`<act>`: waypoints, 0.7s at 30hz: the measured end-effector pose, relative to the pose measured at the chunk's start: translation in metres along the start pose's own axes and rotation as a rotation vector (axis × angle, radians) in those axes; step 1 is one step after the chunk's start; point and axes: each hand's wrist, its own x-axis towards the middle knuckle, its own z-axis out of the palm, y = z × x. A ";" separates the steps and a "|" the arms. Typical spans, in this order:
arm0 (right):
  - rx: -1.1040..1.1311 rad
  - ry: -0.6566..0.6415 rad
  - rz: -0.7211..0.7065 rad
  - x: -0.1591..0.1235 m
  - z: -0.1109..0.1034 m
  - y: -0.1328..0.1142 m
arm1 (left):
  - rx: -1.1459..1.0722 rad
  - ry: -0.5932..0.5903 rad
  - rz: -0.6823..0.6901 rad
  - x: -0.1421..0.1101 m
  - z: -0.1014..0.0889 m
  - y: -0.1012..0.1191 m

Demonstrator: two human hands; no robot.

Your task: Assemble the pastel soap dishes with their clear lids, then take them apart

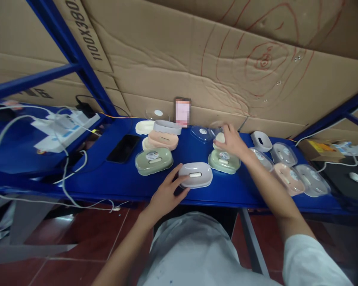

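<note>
My left hand point(168, 192) grips the left end of a pale lilac soap box point(197, 170) near the table's front edge, thumb in front and fingers behind. A white oblong piece sits in the middle of its top. Farther back, my right hand point(232, 140) has its fingers closed at a clear plastic lid point(216, 129); a cream piece point(220, 138) shows under the fingers, partly hidden. Just in front of that hand lies a green soap box point(224, 162) with a clear cover and round sticker. Another green soap box point(154, 161) lies left of the lilac one.
Behind are a peach box point(163, 140), a grey shell point(167, 127) and a clear lid point(201, 133). Several covered boxes point(288, 179) lie at right. A black phone point(123, 148), power strips point(64, 131) and loose white cables are at left. Cardboard point(167, 51) walls the back.
</note>
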 end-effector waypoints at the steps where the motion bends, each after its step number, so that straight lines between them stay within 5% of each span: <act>1: 0.027 0.005 -0.079 -0.020 -0.001 -0.008 | -0.038 -0.020 -0.017 0.000 -0.001 -0.001; 5: 0.210 -0.029 -0.438 -0.095 0.006 -0.039 | -0.213 -0.030 -0.103 -0.001 -0.001 -0.004; 8: 0.307 -0.094 -0.574 -0.121 0.021 -0.052 | -0.372 -0.020 -0.117 -0.001 0.001 -0.008; 21: 0.122 -0.038 -0.699 -0.128 0.059 -0.060 | -0.303 -0.086 -0.141 0.002 -0.006 -0.013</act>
